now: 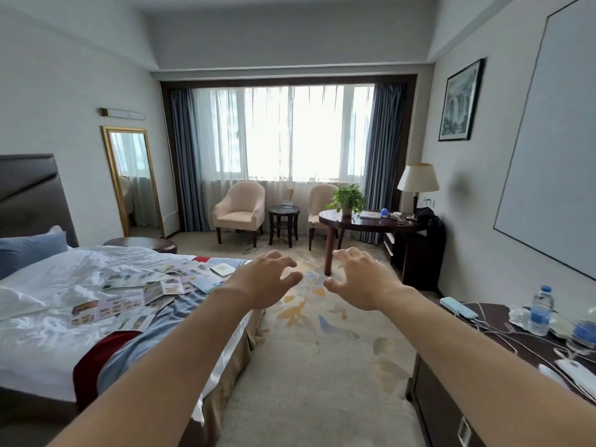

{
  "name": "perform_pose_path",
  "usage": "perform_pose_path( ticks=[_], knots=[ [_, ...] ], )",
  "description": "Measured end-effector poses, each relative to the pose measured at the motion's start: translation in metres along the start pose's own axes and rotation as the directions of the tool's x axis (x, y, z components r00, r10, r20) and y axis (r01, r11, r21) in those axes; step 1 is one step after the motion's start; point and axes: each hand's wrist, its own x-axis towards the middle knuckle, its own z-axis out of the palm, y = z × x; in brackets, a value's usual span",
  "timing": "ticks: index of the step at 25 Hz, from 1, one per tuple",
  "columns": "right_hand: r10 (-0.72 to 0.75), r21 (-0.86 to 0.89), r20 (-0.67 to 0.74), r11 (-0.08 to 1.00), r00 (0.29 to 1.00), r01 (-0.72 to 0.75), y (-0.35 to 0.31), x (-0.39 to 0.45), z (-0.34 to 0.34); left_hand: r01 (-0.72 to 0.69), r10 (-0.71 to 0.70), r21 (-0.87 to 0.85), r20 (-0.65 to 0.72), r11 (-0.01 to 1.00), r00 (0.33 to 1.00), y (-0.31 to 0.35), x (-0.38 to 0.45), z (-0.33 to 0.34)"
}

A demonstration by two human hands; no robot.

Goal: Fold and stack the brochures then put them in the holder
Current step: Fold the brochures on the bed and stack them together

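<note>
Head view: both arms stretched forward over the carpet, nothing held. Left hand (264,279) fingers spread and loosely curled, empty, hovering just off the bed's foot-end right edge. Right hand (361,279) same pose, spread and empty, thumb tips of the two hands near but apart. Brochures (145,285) lie unfolded and scattered across the bed (48,317), mostly toward its foot end near the right edge, overlapping each other; a few smaller folded ones at the far corner. Clear holder (287,201) stands on the small round side table (284,211) between two armchairs by the window, some paper in it, contents too small to tell. Dresser (483,366) at right carries a water bottle (541,312), cables, white devices along its near edge.
</note>
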Motion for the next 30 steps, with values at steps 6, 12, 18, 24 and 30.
perform_pose_path(
  ticks=[6, 12, 18, 24, 30],
  knots=[
    [-0.023, -0.011, 0.003, 1.0, 1.0, 0.023, 0.043, 0.098, 0.01, 0.001, -0.001, -0.005, 0.011, 1.0, 1.0, -0.016, 0.102, 0.021],
    [-0.017, -0.02, 0.012, 1.0, 1.0, 0.017, 0.072, 0.204, 0.043, -0.011, 0.011, -0.024, -0.012, 1.0, 1.0, -0.065, 0.207, 0.04],
    [0.004, -0.027, -0.005, 1.0, 1.0, -0.004, 0.09, 0.336, 0.065, -0.014, 0.014, -0.013, -0.019, 1.0, 1.0, -0.135, 0.333, 0.048],
    [0.014, -0.027, -0.012, 1.0, 1.0, -0.014, 0.12, 0.453, 0.095, -0.033, 0.032, -0.024, -0.019, 0.999, 0.999, -0.191, 0.454, 0.079],
    [0.001, -0.038, -0.026, 0.999, 1.0, -0.002, 0.173, 0.589, 0.128, -0.04, 0.036, -0.075, -0.046, 0.996, 0.998, -0.234, 0.589, 0.115]
  ],
)
